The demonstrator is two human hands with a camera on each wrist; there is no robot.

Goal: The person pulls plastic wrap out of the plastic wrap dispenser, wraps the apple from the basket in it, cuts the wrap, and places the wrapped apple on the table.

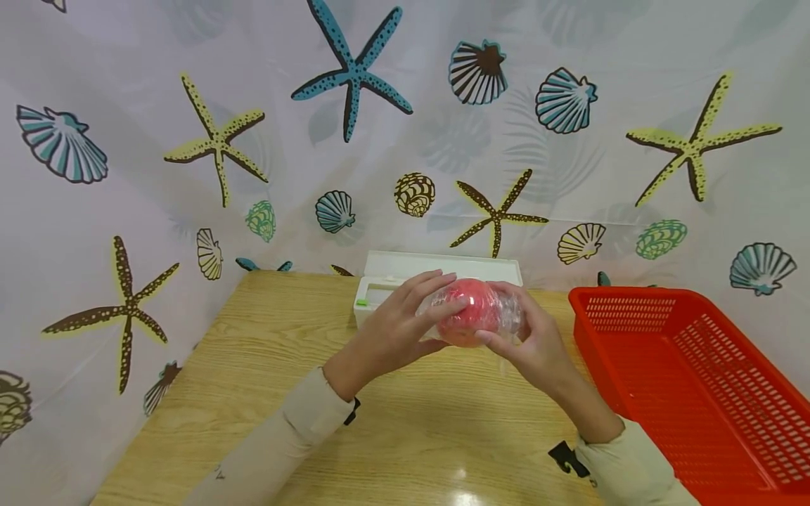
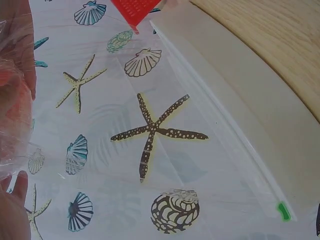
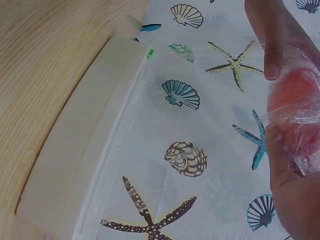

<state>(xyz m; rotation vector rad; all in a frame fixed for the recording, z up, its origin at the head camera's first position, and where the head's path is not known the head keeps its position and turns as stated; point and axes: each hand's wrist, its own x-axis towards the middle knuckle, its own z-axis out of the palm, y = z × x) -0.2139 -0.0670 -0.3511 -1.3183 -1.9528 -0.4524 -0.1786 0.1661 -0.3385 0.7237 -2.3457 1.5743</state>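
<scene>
Both hands grasp the round red object (image 1: 465,327), wrapped in clear film (image 1: 510,314), at the head view's centre. The left hand (image 1: 405,322) has fingers over its top and near face; the right hand (image 1: 533,343) clasps the other end, where film bunches up. The right wrist view shows that crumpled film close up, along with creases across the red surface. The wrist views also reveal the long pale side of the white box (image 1: 436,265), which in the head view is partly blocked by the hands and object. Its green tab (image 1: 362,302) shows left of the left hand. To the right of the right hand is a red basket (image 1: 639,291) with slotted walls; the left wrist view catches only a corner of it. Beneath the hands lies a wood-grain tabletop (image 1: 266,337), with a glare spot near its front. Beyond them and to either side hangs a pale sheet (image 1: 285,169) printed with starfish and shells.
</scene>
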